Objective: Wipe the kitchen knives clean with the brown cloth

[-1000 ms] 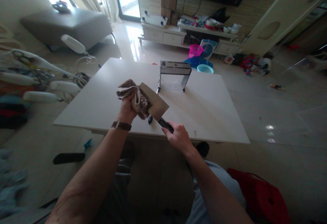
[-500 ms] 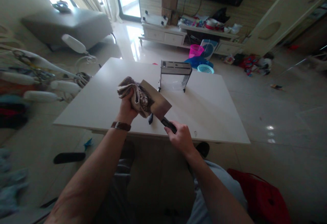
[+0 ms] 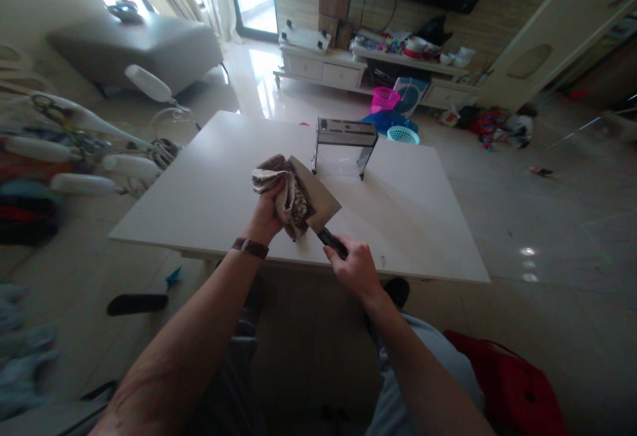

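A cleaver (image 3: 321, 198) with a wide blade and a dark handle is held over the near half of the white table (image 3: 408, 217). My right hand (image 3: 354, 265) is closed round its handle. Bunched in my left hand (image 3: 267, 216) is a brown and white cloth (image 3: 283, 187), which lies against the blade's left side. The cloth covers part of the blade and some of my left fingers. Beyond the blade, a knife block (image 3: 346, 134) with a slotted top and clear sides stands on the table.
Past the table's far edge are a pink basket (image 3: 385, 99) and a light blue basket (image 3: 403, 135). White lamp-like parts with cables (image 3: 132, 165) crowd the left side. A red bag (image 3: 507, 376) lies at the lower right, near my leg.
My left hand and the cloth have moved right along the blade toward the handle. The dark object seen below the cloth is now mostly covered. My right hand keeps its grip.
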The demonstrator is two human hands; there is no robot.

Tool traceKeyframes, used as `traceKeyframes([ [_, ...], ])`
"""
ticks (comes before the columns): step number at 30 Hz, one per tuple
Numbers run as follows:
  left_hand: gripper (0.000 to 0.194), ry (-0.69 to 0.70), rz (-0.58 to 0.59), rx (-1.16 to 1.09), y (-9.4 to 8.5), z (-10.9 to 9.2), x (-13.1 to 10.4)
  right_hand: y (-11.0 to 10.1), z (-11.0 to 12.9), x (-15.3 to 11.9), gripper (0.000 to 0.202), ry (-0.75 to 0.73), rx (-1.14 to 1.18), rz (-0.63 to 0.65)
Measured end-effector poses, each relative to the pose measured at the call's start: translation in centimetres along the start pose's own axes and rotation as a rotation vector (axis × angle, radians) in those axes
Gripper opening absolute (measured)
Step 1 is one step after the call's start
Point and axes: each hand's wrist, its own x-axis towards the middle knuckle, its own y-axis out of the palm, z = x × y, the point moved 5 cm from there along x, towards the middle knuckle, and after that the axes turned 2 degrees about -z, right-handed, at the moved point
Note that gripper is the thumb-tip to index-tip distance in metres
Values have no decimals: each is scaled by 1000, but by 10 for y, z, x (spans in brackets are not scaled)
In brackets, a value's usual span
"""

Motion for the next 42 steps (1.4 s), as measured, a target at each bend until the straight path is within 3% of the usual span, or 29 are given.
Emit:
traceKeyframes([
  [19, 13, 29, -27, -47, -3, -4, 3, 0, -5, 1, 22, -19, -37, -10],
  [28, 14, 192, -50, -78, -17, -24, 11, 1, -3, -2, 21, -54, -52, 22],
  [42, 29, 17, 110, -55, 0, 0, 3, -1, -4, 0, 19, -25, -72, -10],
])
